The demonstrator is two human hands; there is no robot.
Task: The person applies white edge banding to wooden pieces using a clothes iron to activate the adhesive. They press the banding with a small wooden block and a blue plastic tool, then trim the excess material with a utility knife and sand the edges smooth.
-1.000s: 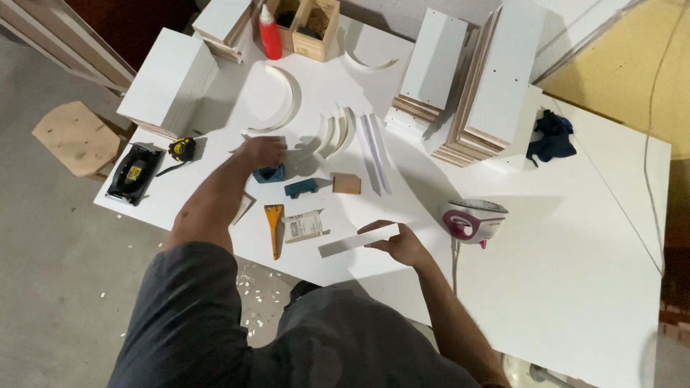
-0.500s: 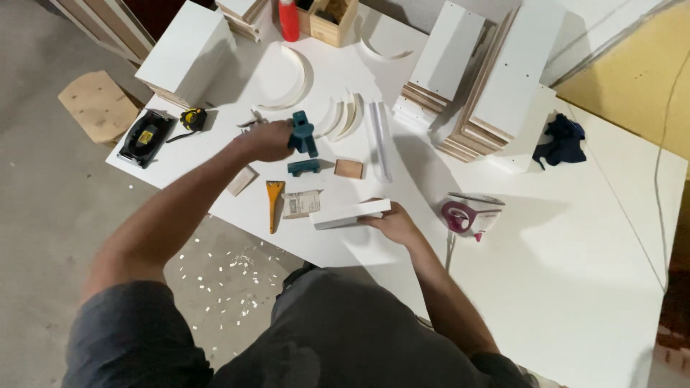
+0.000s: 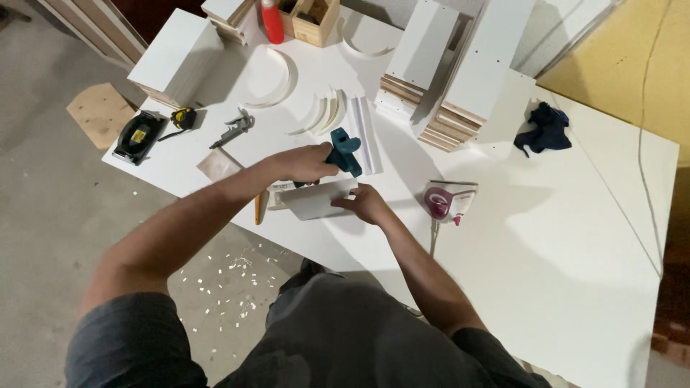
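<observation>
The left hand [image 3: 305,162] is closed around a teal plastic hand tool [image 3: 343,151]. The fingers wrap the lower part of the tool, so only its top sticks out past the knuckles, and I cannot tell just what kind of tool it is. The tool sits over the top edge of a small flat white board piece [image 3: 316,199].

The right hand [image 3: 368,203] rests on the right end of that board piece. Its fingers are bent and press on the board, with the thumb near the edge. I cannot tell if the fingers go under it. The board lies on the big white table [image 3: 575,237], close to the near edge, in front of the person.

An orange stick-shaped thing [image 3: 257,208] peeks out under the left arm; most of it is hidden. A tan square pad [image 3: 218,164] lies beside the arm.

Just behind the tool lie long white strips [image 3: 364,129] and curved white pieces [image 3: 325,115]. To the right of the hands sits a small white and dark pink iron [image 3: 444,200].

Farther back stand stacks of white boards [image 3: 467,72], a red bottle [image 3: 272,21] cut off at the top, and a wooden box [image 3: 310,20]. A dark blue rag [image 3: 546,128] lies to the right. On the left are a grey metal clamp [image 3: 233,128], a yellow and black tape measure [image 3: 182,118] and a black power tool [image 3: 139,135].
</observation>
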